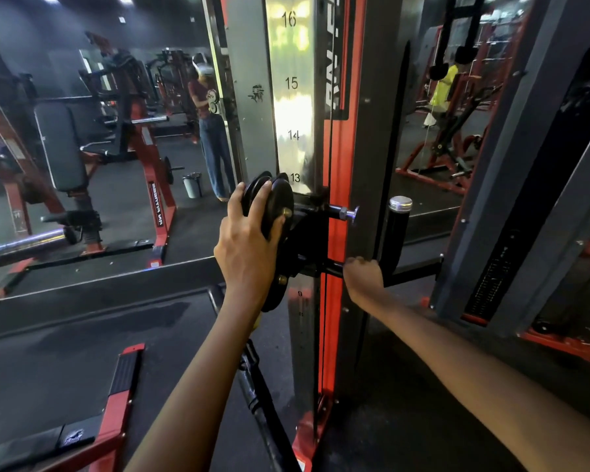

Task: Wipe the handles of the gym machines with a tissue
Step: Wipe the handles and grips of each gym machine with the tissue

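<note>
Your left hand [249,247] is wrapped over the black pulley wheel [268,212] on the sliding carriage [307,240] of the cable machine; the fingers curl across the wheel's upper rim and the thumb hooks its near edge, so this grip has firm hold of the wheel. Your right hand [363,275] is closed in a fist round the black horizontal handle bar [413,272] that sticks out from the carriage toward the right, just below the upright black peg with the silver cap [400,226]. No tissue shows in either grip; whether one is bunched inside your right fist cannot be told.

The carriage sits on the polished steel upright [292,107], just under the printed number 13, with 14, 15 and 16 marked above. A silver pull-pin knob [349,212] juts from the carriage between the wheel and the capped peg. The red frame post [334,185] runs down beside the steel upright to the dark floor [82,335].

On your left a wall mirror [99,131] shows red and black machines, a small bin [192,185] and a standing person's reflection [212,131].
</note>
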The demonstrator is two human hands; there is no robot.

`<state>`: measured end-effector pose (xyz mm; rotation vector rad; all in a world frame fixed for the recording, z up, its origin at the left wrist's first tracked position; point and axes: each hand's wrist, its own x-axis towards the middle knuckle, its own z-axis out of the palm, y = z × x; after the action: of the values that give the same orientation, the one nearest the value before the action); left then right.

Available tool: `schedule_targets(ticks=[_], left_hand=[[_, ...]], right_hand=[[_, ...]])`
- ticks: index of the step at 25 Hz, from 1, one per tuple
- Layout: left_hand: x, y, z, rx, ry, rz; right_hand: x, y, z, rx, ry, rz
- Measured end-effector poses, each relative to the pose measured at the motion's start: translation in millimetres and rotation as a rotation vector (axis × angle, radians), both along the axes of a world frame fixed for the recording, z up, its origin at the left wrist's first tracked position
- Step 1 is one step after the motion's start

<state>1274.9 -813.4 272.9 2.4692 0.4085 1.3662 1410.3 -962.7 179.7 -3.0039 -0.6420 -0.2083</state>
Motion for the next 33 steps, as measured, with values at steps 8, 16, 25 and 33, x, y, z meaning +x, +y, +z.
schedule_targets(ticks=[8, 16, 25, 33], left_hand=[[3, 0, 4, 0.012, -0.023, 0.023], [1, 2, -2, 0.006, -0.018, 0.006], [-1, 1, -3, 0.0, -0.003, 0.004], [0, 0, 0, 0.003, -0.005, 0.006]], right_hand=[[32, 6, -45, -0.008, -0.3, 0.409], [46, -21, -50, -0.612, -0.552, 0.795], [15, -55, -25, -0.188, -0.246, 0.571], [31, 16, 12, 0.355, 0.358, 0.059]])
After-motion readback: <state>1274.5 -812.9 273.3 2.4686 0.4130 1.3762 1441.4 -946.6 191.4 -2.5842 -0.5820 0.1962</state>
